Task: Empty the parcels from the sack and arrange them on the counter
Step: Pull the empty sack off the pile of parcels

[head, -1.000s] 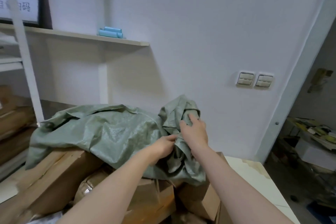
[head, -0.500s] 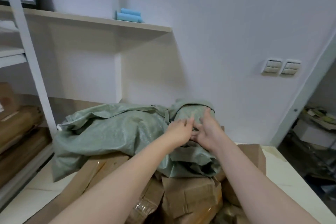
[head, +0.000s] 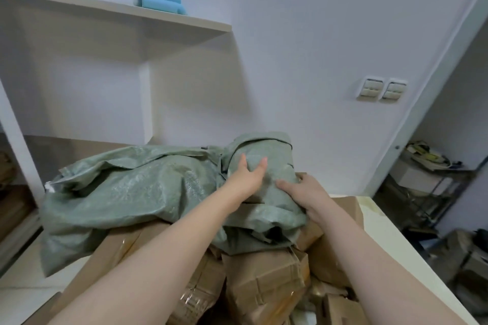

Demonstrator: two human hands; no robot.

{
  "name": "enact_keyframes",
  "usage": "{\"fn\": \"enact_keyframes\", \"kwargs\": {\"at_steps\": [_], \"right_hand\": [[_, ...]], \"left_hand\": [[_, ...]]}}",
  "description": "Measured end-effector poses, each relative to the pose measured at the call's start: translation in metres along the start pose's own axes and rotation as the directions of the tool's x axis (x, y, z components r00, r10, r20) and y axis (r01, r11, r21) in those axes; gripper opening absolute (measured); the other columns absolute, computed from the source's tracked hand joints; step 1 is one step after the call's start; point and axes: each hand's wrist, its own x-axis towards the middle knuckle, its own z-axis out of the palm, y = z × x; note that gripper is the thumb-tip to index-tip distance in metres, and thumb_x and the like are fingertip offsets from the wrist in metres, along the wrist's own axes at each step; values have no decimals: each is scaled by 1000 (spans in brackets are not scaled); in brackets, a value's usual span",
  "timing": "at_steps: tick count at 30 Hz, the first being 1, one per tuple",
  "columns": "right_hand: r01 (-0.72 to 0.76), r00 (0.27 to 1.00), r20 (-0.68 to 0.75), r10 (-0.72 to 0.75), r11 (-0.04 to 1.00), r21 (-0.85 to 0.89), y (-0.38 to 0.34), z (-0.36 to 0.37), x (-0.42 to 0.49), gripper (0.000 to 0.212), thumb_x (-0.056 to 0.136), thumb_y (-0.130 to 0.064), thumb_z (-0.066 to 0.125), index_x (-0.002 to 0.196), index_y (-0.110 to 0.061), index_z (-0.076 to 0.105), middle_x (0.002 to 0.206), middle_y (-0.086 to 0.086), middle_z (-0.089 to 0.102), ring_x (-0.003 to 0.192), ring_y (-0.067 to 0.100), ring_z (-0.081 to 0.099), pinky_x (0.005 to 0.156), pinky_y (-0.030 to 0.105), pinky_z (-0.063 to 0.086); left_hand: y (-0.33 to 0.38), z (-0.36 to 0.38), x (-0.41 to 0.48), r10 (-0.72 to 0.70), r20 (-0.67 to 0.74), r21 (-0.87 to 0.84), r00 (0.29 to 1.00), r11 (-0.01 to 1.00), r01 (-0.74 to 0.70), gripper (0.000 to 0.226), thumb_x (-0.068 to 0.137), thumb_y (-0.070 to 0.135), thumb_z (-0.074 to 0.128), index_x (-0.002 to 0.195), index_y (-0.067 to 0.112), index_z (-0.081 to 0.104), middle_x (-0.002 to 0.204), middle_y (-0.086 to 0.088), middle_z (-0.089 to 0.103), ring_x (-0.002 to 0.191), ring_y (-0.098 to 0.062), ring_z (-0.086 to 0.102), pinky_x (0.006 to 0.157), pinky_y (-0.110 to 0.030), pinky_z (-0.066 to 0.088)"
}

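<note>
A crumpled green woven sack lies bunched on top of a heap of brown cardboard parcels on the white counter. My left hand presses flat on the sack's folded right end, fingers spread. My right hand rests just right of it on the same bundle, its fingers curled over the sack's edge. The sack looks limp and flat. Several taped boxes show below my forearms.
A wall shelf carries blue rolls overhead at the left. Light switches sit on the wall. A white upright post stands at far left. To the right, past a door frame, a cluttered rack.
Both hands have moved from gathering the sack's bunched end to pressing it down flat on the pile. The view has shifted closer and lower.
</note>
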Motion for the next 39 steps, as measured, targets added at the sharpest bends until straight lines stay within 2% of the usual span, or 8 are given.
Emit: {"fn": "enact_keyframes", "kwargs": {"at_steps": [3,5,19,23,27,30,34,39], "right_hand": [[-6,998,61,-15,941,337,-32,-4,-16,14,82,-1,66,96,-1,66,80,15,73,71,28,72,62,36,60],[25,995,76,-62,909,416,-45,-21,-25,23,84,7,56,104,8,66,89,24,72,78,33,70,77,45,60],[143,943,283,-174,981,128,-50,-5,-36,51,95,-61,39,115,-27,71,121,5,68,107,18,66,100,40,51],[116,870,462,-172,982,147,-56,27,-42,46,102,-51,31,125,-25,62,101,-9,65,85,-1,61,66,15,51],[197,811,546,-211,977,85,-61,70,-41,52,99,-59,31,116,-26,68,122,-10,62,112,6,56,89,23,42],[242,773,579,-258,964,107,-62,96,-35,50,98,-54,40,113,-18,72,122,-8,67,114,8,60,102,28,43],[301,944,106,-311,948,99,-66,109,-13,26,97,-35,53,96,-15,70,101,5,70,94,20,64,87,38,52],[23,964,265,-36,998,52,-40,123,4,75,76,-60,70,129,-8,57,123,6,64,106,23,64,94,39,53]], "left_hand": [[19,-1,-10,17,-16,1,1000,1000,-17,85,89,75,29,155,32,-4,159,-5,25,142,-30,32,112,-40,28],[36,6,-17,37,-20,35,999,999,-36,86,87,78,27,156,32,0,158,-5,29,141,-31,33,111,-40,29],[6,14,-8,-38,47,-436,998,898,55,104,59,94,46,142,32,43,132,-3,58,114,-22,61,100,-42,49],[-2,-28,-11,-127,-39,-465,991,880,94,112,55,94,55,145,29,40,144,-4,51,125,-24,54,107,-47,42],[-4,-63,-27,-164,-229,-426,959,903,52,121,62,80,66,155,23,15,153,-8,35,135,-31,41,110,-46,37],[-34,-80,-29,-198,-387,-321,901,945,69,69,84,47,69,137,12,41,130,-14,57,111,-30,59,96,-42,50],[-77,-107,-29,-162,-540,-41,826,985,166,24,94,37,57,110,21,60,117,-8,64,104,-29,59,95,-38,49],[-97,-132,-24,-182,-582,121,793,944,306,53,93,33,60,141,18,41,133,-10,55,119,-32,53,101,-40,45]]}}
